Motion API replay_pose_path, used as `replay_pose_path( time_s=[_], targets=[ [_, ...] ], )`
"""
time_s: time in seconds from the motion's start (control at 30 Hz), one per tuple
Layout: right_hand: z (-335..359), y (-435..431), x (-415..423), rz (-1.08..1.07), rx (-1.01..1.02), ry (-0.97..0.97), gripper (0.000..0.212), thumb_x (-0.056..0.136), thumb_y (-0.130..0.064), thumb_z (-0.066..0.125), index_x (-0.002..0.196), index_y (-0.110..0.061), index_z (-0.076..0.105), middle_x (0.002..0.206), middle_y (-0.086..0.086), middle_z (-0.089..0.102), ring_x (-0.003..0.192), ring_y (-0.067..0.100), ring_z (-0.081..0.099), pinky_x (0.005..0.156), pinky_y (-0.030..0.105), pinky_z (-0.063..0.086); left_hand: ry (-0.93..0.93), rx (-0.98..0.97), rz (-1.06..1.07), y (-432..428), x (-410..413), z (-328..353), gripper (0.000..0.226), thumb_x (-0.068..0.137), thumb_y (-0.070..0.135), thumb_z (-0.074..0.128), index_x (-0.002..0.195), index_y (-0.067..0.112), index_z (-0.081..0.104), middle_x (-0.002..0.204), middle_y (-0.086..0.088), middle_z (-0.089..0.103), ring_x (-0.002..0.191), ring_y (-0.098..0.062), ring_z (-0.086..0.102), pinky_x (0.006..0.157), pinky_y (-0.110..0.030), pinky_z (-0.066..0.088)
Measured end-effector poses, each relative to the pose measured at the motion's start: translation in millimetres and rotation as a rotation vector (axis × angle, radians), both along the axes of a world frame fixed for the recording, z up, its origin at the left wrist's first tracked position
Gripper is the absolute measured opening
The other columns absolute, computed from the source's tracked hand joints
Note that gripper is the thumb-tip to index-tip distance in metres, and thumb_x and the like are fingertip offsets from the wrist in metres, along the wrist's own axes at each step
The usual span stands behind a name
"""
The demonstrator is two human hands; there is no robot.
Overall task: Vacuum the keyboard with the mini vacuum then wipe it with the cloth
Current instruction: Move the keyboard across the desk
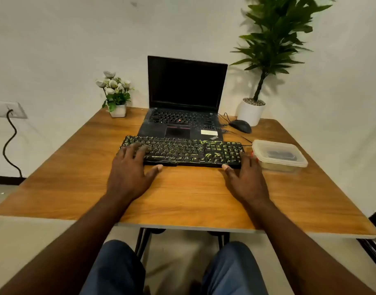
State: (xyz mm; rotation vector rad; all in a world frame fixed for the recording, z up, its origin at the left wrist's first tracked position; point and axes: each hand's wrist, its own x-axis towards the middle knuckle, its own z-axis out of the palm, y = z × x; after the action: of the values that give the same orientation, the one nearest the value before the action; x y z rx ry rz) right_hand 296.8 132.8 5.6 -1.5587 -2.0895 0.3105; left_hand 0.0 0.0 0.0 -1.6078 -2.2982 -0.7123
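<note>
Head view. A black keyboard [182, 151] with yellow-green key markings lies crosswise on the wooden worktop [182, 199], just in front of an open laptop [182, 99] whose screen is dark. The left hand [129, 173] rests on the keyboard's left end, its fingers [138, 148] spread nearly straight over the keys and the thumb set against the front edge. The right hand [245, 177] meets the right end in the same way, thumb at the front edge, fingers [246, 157] extended beside the end of the case; they are blurred, and it is not clear whether they hook round it. Neither hand carries a tool. Bracketing both ends in this way suits squaring or sliding the keyboard toward the person before cleaning, which appears not yet begun.

A lidded clear plastic container [278, 155] stands just right of the keyboard, holding something dark that cannot be identified. Neither the mini vacuum nor the cloth can be made out. A wired mouse [240, 125] sits right of the laptop, in front of a tall potted plant [252, 111]. A small flower pot [116, 96] stands at the far left.
</note>
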Motion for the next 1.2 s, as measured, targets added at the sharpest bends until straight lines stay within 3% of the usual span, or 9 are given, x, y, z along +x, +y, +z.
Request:
replay_pose_path(
  time_s=[0.2, 0.4, 0.5, 0.77, 0.87, 1.03, 1.2],
  targets=[
    [-4, 4, 2, -0.077, 0.012, 0.139, 0.073, 0.092, -0.06, 0.063, 0.151, -0.026, 0.039, 0.154, 0.005, 0.047, 0.14, 0.028, 0.044, 0.11, 0.043, 0.042, -0.268, -0.095, 0.18, 11, -9, -10, 0.108, 0.079, 0.095, 0.04, 0.161, 0.028, 0.02, 0.17, -0.016, 0.014, 0.152, -0.045, 0.017, 0.123, -0.058, 0.025],
    [-10, 8, 2, -0.073, 0.019, 0.081, 0.076, 0.089, -0.065, 0.064, 0.149, -0.027, 0.04, 0.155, 0.004, 0.046, 0.141, 0.028, 0.043, 0.111, 0.044, 0.042, -0.154, -0.139, 0.168, 16, -8, -14, 0.114, 0.074, 0.102, 0.029, 0.163, 0.032, 0.015, 0.17, -0.017, 0.013, 0.151, -0.049, 0.019, 0.121, -0.061, 0.026],
    [-13, 9, 3, -0.062, 0.018, 0.038, 0.082, 0.086, -0.072, 0.061, 0.152, -0.029, 0.038, 0.164, 0.002, 0.034, 0.147, 0.028, 0.036, 0.115, 0.046, 0.039, -0.146, -0.153, 0.164, 16, -9, -15, 0.115, 0.072, 0.103, 0.026, 0.163, 0.034, 0.014, 0.169, -0.018, 0.013, 0.151, -0.049, 0.018, 0.121, -0.062, 0.025],
    [-14, 10, -1, -0.064, 0.04, -0.056, 0.093, 0.081, -0.083, 0.055, 0.155, -0.03, 0.033, 0.168, 0.001, 0.025, 0.152, 0.029, 0.028, 0.119, 0.05, 0.037, -0.056, -0.208, 0.152, 21, -6, -15, 0.114, 0.073, 0.104, 0.016, 0.164, 0.034, 0.014, 0.171, -0.018, 0.01, 0.155, -0.048, 0.007, 0.124, -0.064, 0.013],
    [-13, 10, -2, -0.04, 0.042, -0.076, 0.095, 0.082, -0.082, 0.056, 0.157, -0.029, 0.031, 0.17, 0.002, 0.022, 0.155, 0.027, 0.021, 0.121, 0.049, 0.031, 0.008, -0.195, 0.108, 23, -5, -15, 0.109, 0.078, 0.1, 0.018, 0.162, 0.032, 0.022, 0.17, -0.017, 0.015, 0.156, -0.045, 0.007, 0.124, -0.064, 0.009],
    [-12, 6, -4, -0.046, 0.122, -0.137, 0.093, 0.083, -0.082, 0.053, 0.156, -0.028, 0.031, 0.168, 0.004, 0.022, 0.154, 0.029, 0.02, 0.122, 0.052, 0.027, 0.177, -0.088, -0.059, 32, 8, -11, 0.089, 0.088, 0.088, 0.029, 0.15, 0.027, 0.047, 0.16, -0.01, 0.042, 0.15, -0.037, 0.028, 0.124, -0.062, 0.016],
    [-10, -5, -17, 0.094, 0.261, -0.231, 0.078, 0.088, -0.072, 0.055, 0.15, -0.026, 0.044, 0.161, 0.001, 0.036, 0.149, 0.025, 0.028, 0.122, 0.047, 0.025, 0.219, -0.027, -0.12, 42, 23, -8, 0.075, 0.091, 0.077, 0.046, 0.146, 0.025, 0.052, 0.147, -0.005, 0.052, 0.141, -0.032, 0.037, 0.123, -0.058, 0.021]
  ],
)
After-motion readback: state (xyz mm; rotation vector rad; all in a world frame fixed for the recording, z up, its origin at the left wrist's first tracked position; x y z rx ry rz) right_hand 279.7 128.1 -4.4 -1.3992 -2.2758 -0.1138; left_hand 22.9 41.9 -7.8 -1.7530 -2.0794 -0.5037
